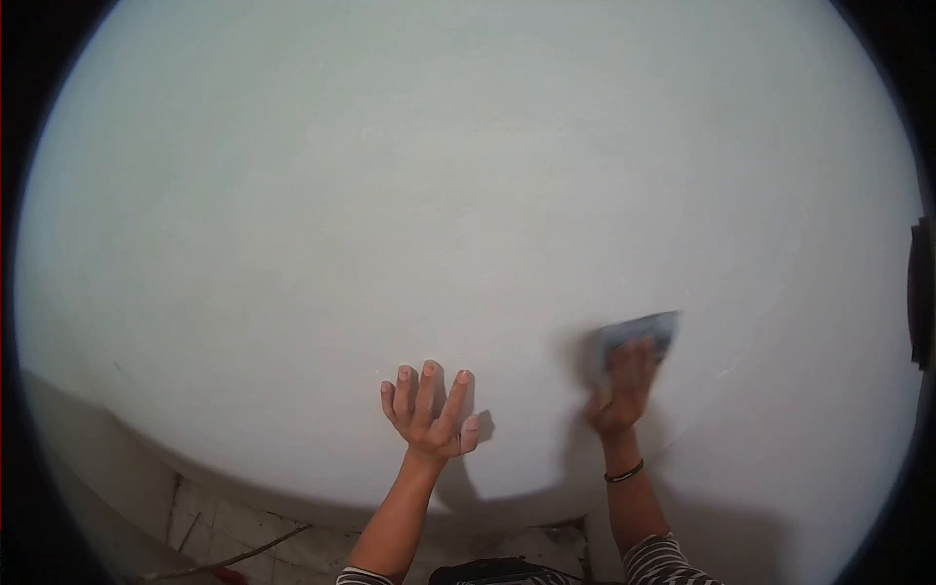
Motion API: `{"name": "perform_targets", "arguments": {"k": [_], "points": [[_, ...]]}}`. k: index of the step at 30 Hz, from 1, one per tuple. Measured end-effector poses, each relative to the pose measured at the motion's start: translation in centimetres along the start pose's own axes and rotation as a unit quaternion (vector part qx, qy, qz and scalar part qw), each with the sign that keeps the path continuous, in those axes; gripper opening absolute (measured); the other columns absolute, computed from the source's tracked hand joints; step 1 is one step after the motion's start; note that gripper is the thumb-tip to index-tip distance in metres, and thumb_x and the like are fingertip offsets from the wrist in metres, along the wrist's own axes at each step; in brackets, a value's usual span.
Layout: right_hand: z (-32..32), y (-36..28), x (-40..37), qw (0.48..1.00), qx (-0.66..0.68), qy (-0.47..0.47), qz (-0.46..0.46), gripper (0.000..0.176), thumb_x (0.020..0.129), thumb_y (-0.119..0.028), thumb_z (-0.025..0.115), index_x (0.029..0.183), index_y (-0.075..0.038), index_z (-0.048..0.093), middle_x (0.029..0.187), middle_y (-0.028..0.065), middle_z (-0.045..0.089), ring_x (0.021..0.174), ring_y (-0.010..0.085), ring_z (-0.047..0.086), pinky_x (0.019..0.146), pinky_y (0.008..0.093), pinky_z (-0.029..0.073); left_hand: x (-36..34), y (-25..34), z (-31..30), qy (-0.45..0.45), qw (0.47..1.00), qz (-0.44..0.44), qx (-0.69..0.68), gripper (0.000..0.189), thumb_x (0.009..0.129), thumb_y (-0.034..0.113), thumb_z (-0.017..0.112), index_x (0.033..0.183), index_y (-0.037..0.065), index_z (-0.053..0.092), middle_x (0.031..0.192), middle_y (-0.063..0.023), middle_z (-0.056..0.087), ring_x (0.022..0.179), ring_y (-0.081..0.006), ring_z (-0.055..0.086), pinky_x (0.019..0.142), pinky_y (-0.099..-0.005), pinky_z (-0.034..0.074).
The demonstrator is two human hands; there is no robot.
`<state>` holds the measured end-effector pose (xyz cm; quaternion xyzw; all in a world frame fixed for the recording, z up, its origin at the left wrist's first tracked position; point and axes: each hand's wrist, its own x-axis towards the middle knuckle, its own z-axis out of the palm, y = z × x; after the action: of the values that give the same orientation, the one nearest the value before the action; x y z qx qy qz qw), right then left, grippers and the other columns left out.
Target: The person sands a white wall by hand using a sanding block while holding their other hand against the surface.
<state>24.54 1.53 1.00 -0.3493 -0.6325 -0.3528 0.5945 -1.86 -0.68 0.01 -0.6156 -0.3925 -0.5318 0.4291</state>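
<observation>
My left hand (pixel 426 414) is open, fingers spread, and appears to rest against the pale wall (pixel 468 224), left of the lower middle. To its right, my right hand (pixel 624 390) is closed on a putty knife (pixel 634 330), its fingers laid over the wide grey blade. The blade's straight edge points up and lies against or very near the wall. Motion blurs this hand and the tool, and the handle is hidden by the palm. A dark band circles the right wrist, and both sleeves are striped.
A thin stick (pixel 255 551) lies low on the left above the tiled floor (pixel 229 531), with something red (pixel 229 576) beside it. A dark object (pixel 919 292) sits at the right edge. Something black (pixel 502 571) shows at the bottom middle.
</observation>
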Motion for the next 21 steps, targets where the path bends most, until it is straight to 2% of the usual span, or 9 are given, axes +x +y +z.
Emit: {"name": "perform_targets", "arguments": {"k": [1, 4, 7, 10, 13, 16, 19, 21], "points": [[-0.1, 0.3, 1.2, 0.995, -0.034, 0.056, 0.075, 0.037, 0.098, -0.026, 0.045, 0.12, -0.003, 0.062, 0.13, 0.0172, 0.057, 0.127, 0.0437, 0.047, 0.108, 0.054, 0.032, 0.1, -0.1, 0.0, -0.001, 1.0, 0.009, 0.0, 0.051, 0.09, 0.04, 0.033, 0.114, 0.012, 0.069, 0.138, -0.0193, 0.049, 0.136, -0.0404, 0.034, 0.114, -0.0545, 0.017], [0.1, -0.3, 2.4, 0.984, -0.071, 0.101, 0.128, 0.038, 0.098, -0.027, 0.045, 0.122, -0.003, 0.061, 0.129, 0.0173, 0.057, 0.126, 0.0442, 0.047, 0.107, 0.0555, 0.033, -0.1, 0.0, -0.2, -0.008, 1.0, 0.016, 0.0, 0.052, 0.091, 0.039, 0.033, 0.114, 0.009, 0.068, 0.138, -0.0217, 0.048, 0.136, -0.0427, 0.033, 0.113, -0.0555, 0.017], [0.8, -2.7, -1.2, 0.996, 0.058, -0.046, -0.051, 0.041, 0.099, -0.025, 0.046, 0.129, 0.0, 0.055, 0.136, 0.0183, 0.052, 0.129, 0.0465, 0.042, 0.107, 0.0564, 0.033, 0.1, 0.0, -0.1, -0.009, 1.0, 0.016, 0.001, 0.052, 0.091, 0.039, 0.032, 0.114, 0.009, 0.068, 0.138, -0.0218, 0.048, 0.136, -0.0429, 0.033, 0.113, -0.0556, 0.017], [0.1, -2.3, -2.9, 0.971, 0.048, -0.163, -0.167, 0.042, 0.099, -0.024, 0.044, 0.132, 0.001, 0.052, 0.137, 0.0188, 0.051, 0.131, 0.0473, 0.041, 0.106, 0.0561, 0.033, 0.1, 0.0, -0.2, -0.007, 1.0, 0.015, -0.002, 0.052, 0.091, 0.038, 0.032, 0.115, 0.01, 0.068, 0.138, -0.0217, 0.049, 0.136, -0.0429, 0.033, 0.113, -0.0556, 0.018], [-0.4, 0.0, 0.7, 0.998, -0.035, 0.016, 0.058, 0.036, 0.095, -0.017, 0.045, 0.117, 0.005, 0.062, 0.133, 0.0224, 0.053, 0.13, 0.0473, 0.042, 0.107, 0.0558, 0.033, 0.0, -0.2, 0.1, -0.002, 1.0, 0.015, 0.002, 0.052, 0.092, 0.038, 0.031, 0.116, 0.01, 0.068, 0.138, -0.0213, 0.049, 0.136, -0.0427, 0.033, 0.113, -0.0554, 0.018], [0.2, -0.6, 1.4, 0.99, -0.058, 0.062, 0.112, 0.036, 0.094, -0.018, 0.046, 0.116, 0.005, 0.062, 0.133, 0.0226, 0.053, 0.13, 0.0472, 0.041, 0.109, 0.055, 0.032, -0.2, -0.2, 0.0, -0.006, 1.0, 0.014, 0.002, 0.052, 0.092, 0.038, 0.031, 0.116, 0.01, 0.068, 0.138, -0.0208, 0.049, 0.136, -0.0425, 0.033, 0.113, -0.0552, 0.018], [1.2, -2.7, -3.0, 0.998, 0.038, -0.042, -0.033, 0.042, 0.098, -0.028, 0.044, 0.122, 0.003, 0.06, 0.135, 0.0206, 0.052, 0.129, 0.0464, 0.043, 0.108, 0.0554, 0.033, -0.2, -0.3, 0.0, -0.006, 1.0, 0.016, 0.0, 0.052, 0.092, 0.039, 0.032, 0.116, 0.01, 0.068, 0.139, -0.0205, 0.049, 0.136, -0.0425, 0.033, 0.113, -0.055, 0.018], [0.8, -2.0, -3.9, 0.989, 0.007, -0.1, -0.11, 0.044, 0.098, -0.029, 0.045, 0.125, 0.004, 0.057, 0.137, 0.0217, 0.05, 0.13, 0.0466, 0.042, 0.108, 0.0552, 0.032, -0.3, -0.4, 0.0, -0.005, 1.0, 0.018, -0.001, 0.052, 0.092, 0.038, 0.032, 0.116, 0.01, 0.068, 0.139, -0.0205, 0.049, 0.136, -0.0424, 0.033, 0.113, -0.0549, 0.018]]}}
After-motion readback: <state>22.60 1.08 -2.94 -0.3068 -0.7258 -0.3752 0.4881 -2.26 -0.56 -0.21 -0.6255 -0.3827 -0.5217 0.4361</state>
